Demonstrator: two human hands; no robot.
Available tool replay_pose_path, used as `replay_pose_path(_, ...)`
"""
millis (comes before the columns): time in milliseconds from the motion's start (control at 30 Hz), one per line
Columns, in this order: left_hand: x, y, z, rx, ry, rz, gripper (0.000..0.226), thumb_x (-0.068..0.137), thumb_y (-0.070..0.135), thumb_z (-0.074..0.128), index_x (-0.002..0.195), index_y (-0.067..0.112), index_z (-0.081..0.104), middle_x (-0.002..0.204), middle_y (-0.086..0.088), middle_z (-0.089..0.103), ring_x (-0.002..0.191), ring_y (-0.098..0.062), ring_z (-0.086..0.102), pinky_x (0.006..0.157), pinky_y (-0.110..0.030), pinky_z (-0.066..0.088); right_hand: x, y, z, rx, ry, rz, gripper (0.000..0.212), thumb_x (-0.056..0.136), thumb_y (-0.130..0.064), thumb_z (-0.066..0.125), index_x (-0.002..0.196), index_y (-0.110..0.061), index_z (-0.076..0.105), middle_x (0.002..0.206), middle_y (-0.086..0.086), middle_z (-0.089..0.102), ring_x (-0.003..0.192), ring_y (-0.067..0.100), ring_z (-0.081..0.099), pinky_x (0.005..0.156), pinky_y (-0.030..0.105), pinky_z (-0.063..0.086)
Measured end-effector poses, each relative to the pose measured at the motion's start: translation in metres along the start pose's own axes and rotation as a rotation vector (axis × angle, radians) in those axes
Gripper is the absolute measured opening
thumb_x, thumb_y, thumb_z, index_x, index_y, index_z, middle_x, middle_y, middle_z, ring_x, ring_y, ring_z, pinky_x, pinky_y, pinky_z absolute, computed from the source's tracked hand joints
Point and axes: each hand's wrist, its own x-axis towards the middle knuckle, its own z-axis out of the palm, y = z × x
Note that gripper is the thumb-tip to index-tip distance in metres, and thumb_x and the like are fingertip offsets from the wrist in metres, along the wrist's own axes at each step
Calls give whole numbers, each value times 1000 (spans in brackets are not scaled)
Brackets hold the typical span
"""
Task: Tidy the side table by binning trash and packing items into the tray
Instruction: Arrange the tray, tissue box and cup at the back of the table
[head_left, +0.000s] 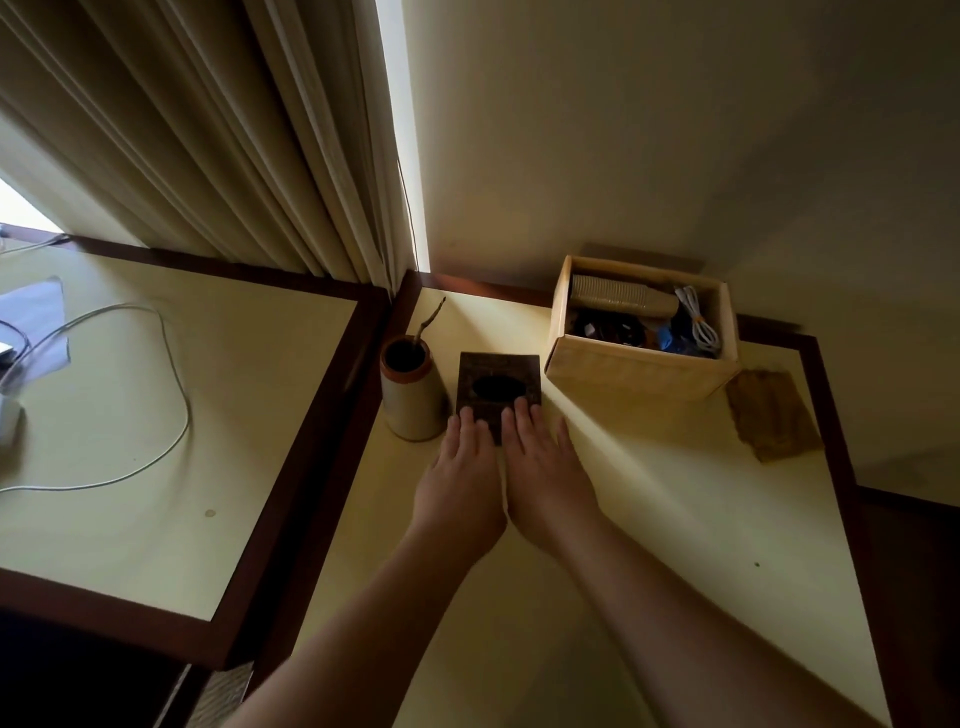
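Both hands are lying flat, palms down, side by side. The left hand (460, 480) and right hand (543, 475) are gripping nothing; fingertips (465, 415) are resting on the near edge of the dark box (497, 387), probably squaring it up. The box is patterned, square, with an oval top opening (a tissue holder, likely), just beside a glazed cylindrical vase (410, 392). The tray (641, 371), a pale wooden box, is sitting at the wall, packed with a white cable (698, 319). A tan cloth (774, 415) is lying beside it.

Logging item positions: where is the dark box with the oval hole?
Head view, centre: the dark box sits between the vase and the tray, both hands' fingertips on its near edge.
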Motion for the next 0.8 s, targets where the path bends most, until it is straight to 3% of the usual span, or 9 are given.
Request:
replay_pose_path(133, 62, -1, -6, 157, -50, 35, 81, 98, 19, 59, 159, -4, 11, 165, -33, 12, 157, -43, 7, 127, -50, 21, 47, 14, -10, -84, -26, -18, 84, 106, -30, 46, 162, -5, -11, 170, 20, -16, 158, 33, -12, 128, 44, -9)
replay_pose_path(333, 112, -2, -32, 338, -57, 151, 77, 102, 16, 51, 160, -5, 5, 161, -32, 25, 155, -49, 10, 128, -52, 14, 94, 24, -23, -246, -30, 40, 87, 106, -39, 43, 160, -1, -14, 169, 24, -13, 158, 36, -7, 126, 43, -8)
replay_pose_path(500, 143, 1, -46, 378, -91, 148, 78, 104, 15, 46, 160, -5, -4, 163, -31, 21, 155, -49, 6, 126, -53, 12, 124, 30, -29, -321, -14, 70, 86, 106, -42, 40, 160, 1, -11, 169, 26, -7, 159, 37, -1, 126, 43, -6)
replay_pose_path(667, 155, -1, -42, 375, -100, 127, 82, 102, 17, 50, 160, -4, -4, 166, -29, 15, 156, -47, 0, 128, -52, 6, 134, 32, -27, -286, 21, 76, 75, 109, -33, 33, 160, 1, -10, 169, 26, -7, 159, 36, -2, 125, 42, -9)
replay_pose_path(800, 139, -5, -35, 221, -18, 52, 85, 99, 26, 50, 161, -2, 0, 165, -33, 9, 156, -47, -3, 128, -52, 7, 130, 31, -30, -248, 28, 61, 78, 108, -30, 39, 161, 0, -9, 170, 23, -9, 159, 33, -6, 126, 41, -8)
